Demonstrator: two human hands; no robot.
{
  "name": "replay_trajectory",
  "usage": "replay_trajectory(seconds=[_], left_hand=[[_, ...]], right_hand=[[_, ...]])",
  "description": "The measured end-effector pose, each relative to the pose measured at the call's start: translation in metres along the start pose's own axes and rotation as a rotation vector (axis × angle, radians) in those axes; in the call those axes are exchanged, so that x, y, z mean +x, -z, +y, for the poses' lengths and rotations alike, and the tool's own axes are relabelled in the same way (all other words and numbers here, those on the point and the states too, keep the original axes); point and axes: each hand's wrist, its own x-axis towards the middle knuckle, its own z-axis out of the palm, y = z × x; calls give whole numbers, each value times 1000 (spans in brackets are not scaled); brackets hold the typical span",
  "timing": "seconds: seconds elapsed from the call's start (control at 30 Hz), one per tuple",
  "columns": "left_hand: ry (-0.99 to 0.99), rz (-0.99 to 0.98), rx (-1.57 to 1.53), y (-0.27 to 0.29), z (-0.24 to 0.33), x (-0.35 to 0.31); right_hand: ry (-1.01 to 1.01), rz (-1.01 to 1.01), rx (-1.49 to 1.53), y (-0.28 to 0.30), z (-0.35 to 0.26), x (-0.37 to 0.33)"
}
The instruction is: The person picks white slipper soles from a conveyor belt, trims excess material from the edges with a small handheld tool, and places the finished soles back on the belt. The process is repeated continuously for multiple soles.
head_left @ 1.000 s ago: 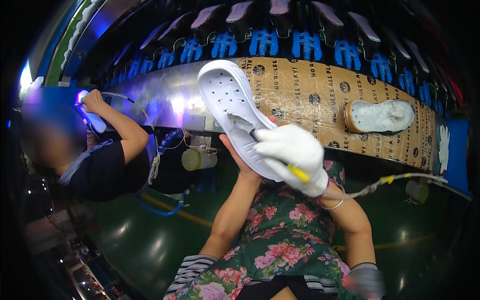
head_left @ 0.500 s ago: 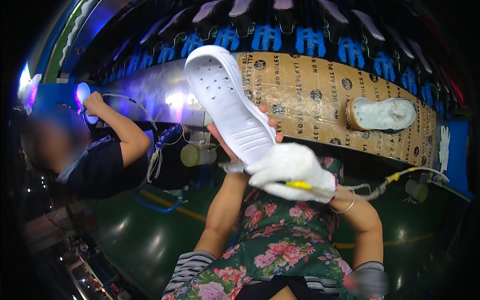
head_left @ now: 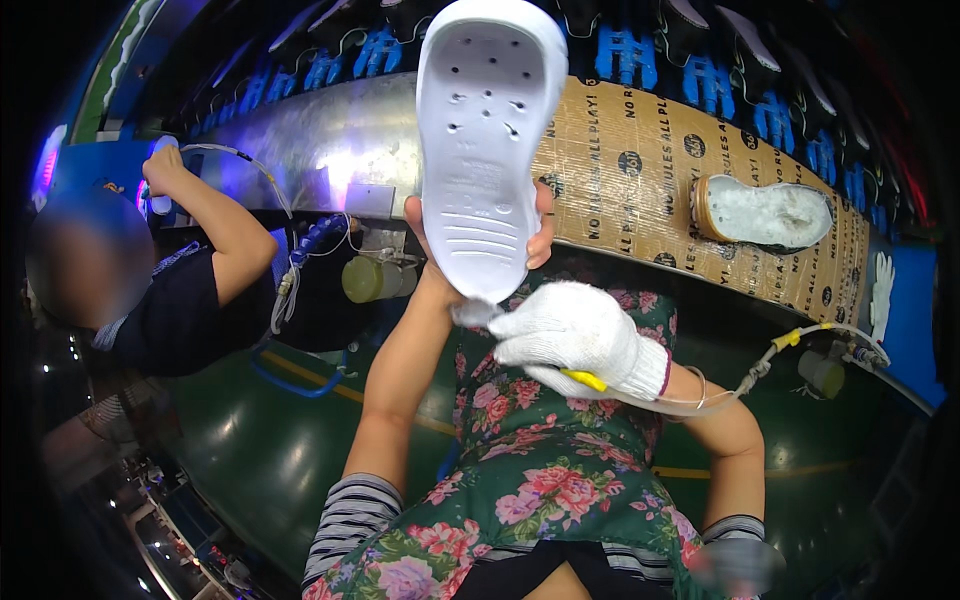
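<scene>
A white shoe sole, with small holes in its forefoot and ridges at its heel, stands nearly upright with its toe end away from me. My bare left hand grips it from beneath near the heel, thumb at the left edge and fingertips at the right. A white knit glove covers my right hand, which is closed round a brush. The brush's grey bristles are just below the heel tip; whether they touch it I cannot tell. A yellow part and a thin hose show under the glove.
Printed cardboard covers the bench, with an upturned shoe on it, its bottom whitish. Blue clamps carry more shoes behind. At left a co-worker's hand holds a sole. The hose runs to a fitting at right.
The sole has moved farther from me and turned from leaning left to nearly upright. My gloved hand has slid down off the heel with the brush. The co-worker's arm has shifted slightly left.
</scene>
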Motion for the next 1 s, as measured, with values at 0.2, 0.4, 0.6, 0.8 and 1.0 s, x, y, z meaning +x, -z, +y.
replay_trajectory(seconds=[0.2,0.4,0.6,0.8,1.0], left_hand=[[169,1,111,-12,4,11],[318,206,214,-28,17,18],[295,62,69,-21,13,13],[288,-60,22,-17,16,19],[232,127,137,-28,16,15]], right_hand=[[-93,273,-64,17,-16,11],[-35,17,-190,-6,-13,-12],[-55,118,56,6,-22,-3],[46,84,-70,-16,-12,-11],[-127,242,-79,0,-19,5]])
